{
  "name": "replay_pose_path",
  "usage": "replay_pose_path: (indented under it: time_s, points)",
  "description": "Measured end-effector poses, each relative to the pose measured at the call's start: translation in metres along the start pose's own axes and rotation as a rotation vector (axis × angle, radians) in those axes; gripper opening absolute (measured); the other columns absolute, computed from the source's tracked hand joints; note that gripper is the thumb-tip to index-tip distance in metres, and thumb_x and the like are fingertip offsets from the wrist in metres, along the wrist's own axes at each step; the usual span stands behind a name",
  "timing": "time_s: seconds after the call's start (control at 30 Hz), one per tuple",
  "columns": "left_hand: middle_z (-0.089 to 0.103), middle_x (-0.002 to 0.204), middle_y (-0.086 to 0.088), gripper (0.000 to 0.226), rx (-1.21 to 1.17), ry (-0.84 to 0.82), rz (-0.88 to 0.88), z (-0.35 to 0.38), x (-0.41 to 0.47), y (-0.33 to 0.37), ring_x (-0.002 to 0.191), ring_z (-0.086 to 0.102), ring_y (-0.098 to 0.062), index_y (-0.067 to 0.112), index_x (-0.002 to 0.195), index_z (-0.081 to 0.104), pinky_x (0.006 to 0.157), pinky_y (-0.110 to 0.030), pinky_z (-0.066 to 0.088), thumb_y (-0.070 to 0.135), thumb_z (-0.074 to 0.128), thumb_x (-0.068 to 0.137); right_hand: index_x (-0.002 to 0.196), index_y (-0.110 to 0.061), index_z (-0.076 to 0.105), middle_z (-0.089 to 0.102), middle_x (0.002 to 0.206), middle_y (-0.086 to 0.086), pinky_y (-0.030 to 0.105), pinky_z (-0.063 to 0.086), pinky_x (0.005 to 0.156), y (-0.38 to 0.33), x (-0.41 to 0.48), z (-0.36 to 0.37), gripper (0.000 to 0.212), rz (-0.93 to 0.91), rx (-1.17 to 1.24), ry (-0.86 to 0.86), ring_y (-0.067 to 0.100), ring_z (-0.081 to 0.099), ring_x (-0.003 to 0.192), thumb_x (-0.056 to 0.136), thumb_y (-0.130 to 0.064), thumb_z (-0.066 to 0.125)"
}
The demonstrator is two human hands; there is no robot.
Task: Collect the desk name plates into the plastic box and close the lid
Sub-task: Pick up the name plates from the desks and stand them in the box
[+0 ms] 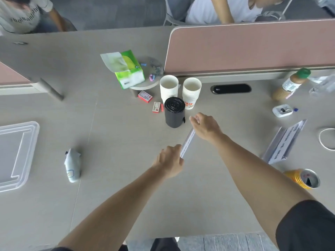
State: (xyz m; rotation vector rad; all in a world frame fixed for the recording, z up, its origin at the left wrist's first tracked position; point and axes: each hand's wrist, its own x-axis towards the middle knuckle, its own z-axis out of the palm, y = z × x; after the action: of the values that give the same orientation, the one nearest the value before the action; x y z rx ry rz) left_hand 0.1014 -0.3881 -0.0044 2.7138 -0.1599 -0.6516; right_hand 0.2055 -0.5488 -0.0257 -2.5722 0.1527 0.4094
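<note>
Evidently early in the task: the right hand [205,127] was closed over the far end of a desk name plate [188,142], fingers curled down around its top edge, while the left hand [169,161] pinched the near end, so the plate was held between both hands at desk centre; whether it was lifted or resting on the desk [126,187] could not be told from this view. Just beyond the right hand stood a black roll of bin bags [174,113], near the plate's far end but apart from it, with two stacks of paper cups [191,92] behind it. A second name plate [284,142] lay on the desk well to the right, untouched, near an open gold drinks can [304,178]. At the far left edge sat a clear plastic piece [27,153] with a raised rim; whether this was the box itself or its lid could not be told, and nothing showed inside it. Judgement: no plate had yet gone in. Remaining: carry the held plate well across to the left, past a small grey pouch-like item [72,165], fetch the second plate, then fit the lid. Any further plates outside the view could not be ruled out.
</note>
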Motion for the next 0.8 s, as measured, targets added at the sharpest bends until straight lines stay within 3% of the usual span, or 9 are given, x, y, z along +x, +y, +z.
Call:
replay_pose_path:
  time_s: [0.1, 0.23, 0.33, 0.4, 0.47, 0.53, 0.63, 0.73, 0.8]
  points:
    - [0.049, 0.079, -0.009, 0.008, -0.017, 0.045, 0.014, -0.009, -0.005, -0.002, 0.070, 0.048, -0.033, 0.015, 0.087, 0.035, 0.053, -0.032, 0.035, 0.016, 0.043, 0.084, 0.084, -0.016, 0.044, 0.059, 0.084, 0.015, 0.038, 0.040, 0.071, -0.011, -0.004, -0.007, 0.039, -0.030, 0.019, -0.005, 0.038, 0.056, 0.084, 0.101, -0.047, 0.028]
    - [0.040, 0.067, -0.005, 0.011, -0.068, 0.114, 0.080, -0.031, -0.013, -0.004, 0.069, 0.047, -0.039, 0.016, 0.080, 0.031, 0.053, -0.033, 0.035, 0.015, 0.043, 0.081, 0.115, -0.021, 0.052, 0.062, 0.092, 0.010, 0.037, 0.042, 0.076, -0.034, -0.019, -0.033, 0.040, -0.091, 0.091, 0.020, 0.035, 0.057, 0.089, 0.101, -0.049, 0.028]
    - [0.043, 0.066, -0.008, 0.011, -0.117, 0.193, 0.115, -0.052, -0.022, -0.006, 0.064, 0.043, -0.040, 0.014, 0.081, 0.032, 0.051, -0.032, 0.034, 0.014, 0.043, 0.082, 0.127, -0.026, 0.050, 0.061, 0.099, 0.002, 0.034, 0.043, 0.080, -0.060, -0.038, -0.057, 0.036, -0.200, 0.124, 0.041, 0.028, 0.057, 0.092, 0.102, -0.047, 0.036]
    - [0.047, 0.068, -0.011, 0.009, -0.154, 0.263, 0.138, -0.067, -0.034, -0.012, 0.066, 0.048, -0.044, 0.011, 0.091, 0.039, 0.052, -0.032, 0.031, 0.014, 0.042, 0.083, 0.130, -0.030, 0.049, 0.059, 0.107, 0.001, 0.034, 0.043, 0.083, -0.082, -0.053, -0.071, 0.035, -0.265, 0.131, 0.070, 0.026, 0.057, 0.097, 0.101, -0.047, 0.039]
    - [0.054, 0.074, -0.015, 0.040, -0.169, 0.331, 0.183, -0.081, -0.051, -0.023, 0.069, 0.051, -0.044, 0.018, 0.123, 0.042, 0.055, -0.033, 0.036, 0.014, 0.043, 0.083, 0.133, -0.035, 0.048, 0.057, 0.114, -0.001, 0.033, 0.041, 0.083, -0.107, -0.070, -0.078, 0.037, -0.297, 0.138, 0.088, 0.023, 0.056, 0.100, 0.099, -0.049, 0.041]
    - [0.058, 0.079, -0.017, 0.068, -0.165, 0.390, 0.227, -0.095, -0.074, -0.040, 0.069, 0.051, -0.043, 0.029, 0.147, 0.022, 0.059, -0.036, 0.041, 0.015, 0.044, 0.084, 0.135, -0.037, 0.049, 0.056, 0.116, -0.004, 0.029, 0.037, 0.082, -0.135, -0.086, -0.080, 0.038, -0.327, 0.147, 0.086, 0.018, 0.053, 0.102, 0.099, -0.049, 0.045]
    - [0.060, 0.079, -0.018, 0.077, -0.204, 0.473, 0.266, -0.115, -0.114, -0.077, 0.071, 0.053, -0.042, 0.034, 0.151, 0.012, 0.062, -0.036, 0.041, 0.014, 0.044, 0.084, 0.135, -0.043, 0.049, 0.059, 0.129, -0.001, 0.030, 0.040, 0.091, -0.188, -0.112, -0.070, 0.040, -0.383, 0.148, 0.105, 0.022, 0.054, 0.117, 0.095, -0.051, 0.050]
    - [0.049, 0.067, -0.009, 0.067, -0.236, 0.538, 0.247, -0.132, -0.160, -0.123, 0.072, 0.053, -0.039, 0.034, 0.147, 0.026, 0.060, -0.031, 0.033, 0.013, 0.044, 0.087, 0.138, -0.042, 0.049, 0.057, 0.136, 0.003, 0.029, 0.038, 0.092, -0.248, -0.137, -0.048, 0.045, -0.440, 0.112, 0.100, 0.024, 0.052, 0.124, 0.094, -0.049, 0.055]
    - [0.041, 0.056, 0.001, 0.062, -0.260, 0.585, 0.219, -0.141, -0.193, -0.156, 0.062, 0.048, -0.033, 0.030, 0.143, 0.036, 0.057, -0.030, 0.031, 0.010, 0.045, 0.085, 0.138, -0.046, 0.047, 0.055, 0.135, -0.003, 0.026, 0.037, 0.093, -0.290, -0.154, -0.029, 0.049, -0.464, 0.090, 0.060, 0.017, 0.051, 0.122, 0.090, -0.053, 0.057]
